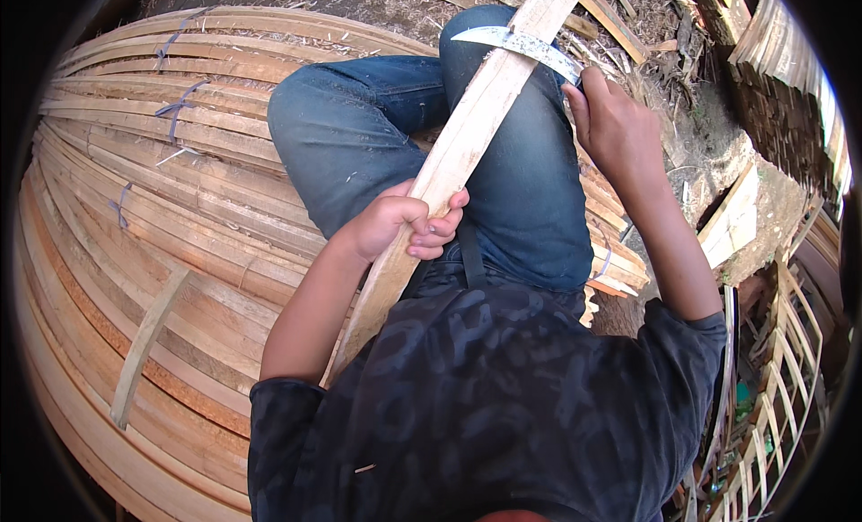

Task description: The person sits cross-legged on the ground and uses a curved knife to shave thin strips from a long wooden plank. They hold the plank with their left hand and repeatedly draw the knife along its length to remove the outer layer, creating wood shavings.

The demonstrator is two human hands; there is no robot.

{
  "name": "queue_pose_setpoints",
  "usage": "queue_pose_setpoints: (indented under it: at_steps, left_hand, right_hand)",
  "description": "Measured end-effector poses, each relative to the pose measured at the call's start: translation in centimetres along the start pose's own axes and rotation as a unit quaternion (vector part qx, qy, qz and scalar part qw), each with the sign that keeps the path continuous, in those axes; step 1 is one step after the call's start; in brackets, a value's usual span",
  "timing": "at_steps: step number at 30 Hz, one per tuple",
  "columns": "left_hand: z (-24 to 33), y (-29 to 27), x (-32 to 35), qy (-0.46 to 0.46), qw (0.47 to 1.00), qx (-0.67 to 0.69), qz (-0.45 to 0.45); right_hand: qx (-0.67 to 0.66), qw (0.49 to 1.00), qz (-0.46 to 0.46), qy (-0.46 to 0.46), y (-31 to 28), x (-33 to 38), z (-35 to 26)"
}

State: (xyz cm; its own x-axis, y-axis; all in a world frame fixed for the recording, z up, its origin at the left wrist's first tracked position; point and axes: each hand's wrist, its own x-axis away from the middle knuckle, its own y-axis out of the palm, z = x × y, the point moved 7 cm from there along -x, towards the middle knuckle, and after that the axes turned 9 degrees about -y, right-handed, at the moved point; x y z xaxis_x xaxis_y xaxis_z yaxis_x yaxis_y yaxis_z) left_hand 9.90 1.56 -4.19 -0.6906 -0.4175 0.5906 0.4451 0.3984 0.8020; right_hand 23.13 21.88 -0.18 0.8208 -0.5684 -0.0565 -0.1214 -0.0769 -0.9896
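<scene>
A long pale bamboo strip (467, 136) runs slantwise from my lap up past my knees. My left hand (404, 224) is wrapped around its lower part, thumb on top. My right hand (615, 127) grips the handle of a curved metal blade (525, 44), which lies crosswise on the strip near my right knee. I sit in blue jeans (359, 136) with my knees drawn up.
Bundles of long split bamboo slats (162, 208), tied with thin bands, lie stacked to my left and under me. Loose offcuts (732, 221) and shavings lie on the dirt at right. A bamboo lattice frame (781, 387) stands at lower right.
</scene>
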Motion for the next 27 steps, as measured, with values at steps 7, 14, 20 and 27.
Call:
queue_pose_setpoints:
  at_steps: [7,14,20,27]
  left_hand:
    - [-0.1,-0.5,0.9,0.002,0.999,-0.040,0.026]
    - [-0.2,-0.8,0.9,0.000,0.994,-0.091,0.057]
    - [-0.9,-1.0,1.2,0.003,0.995,-0.076,0.068]
    - [-1.5,-1.1,1.5,0.006,0.998,-0.056,0.037]
  right_hand:
    - [-0.404,0.903,-0.130,0.074,1.7,0.4,-0.4]
    - [-0.226,0.971,-0.077,-0.024,0.1,1.6,-5.0]
    - [-0.089,0.990,-0.058,-0.091,-0.3,0.4,-4.7]
    - [-0.069,0.979,-0.020,0.193,-2.0,2.3,11.0]
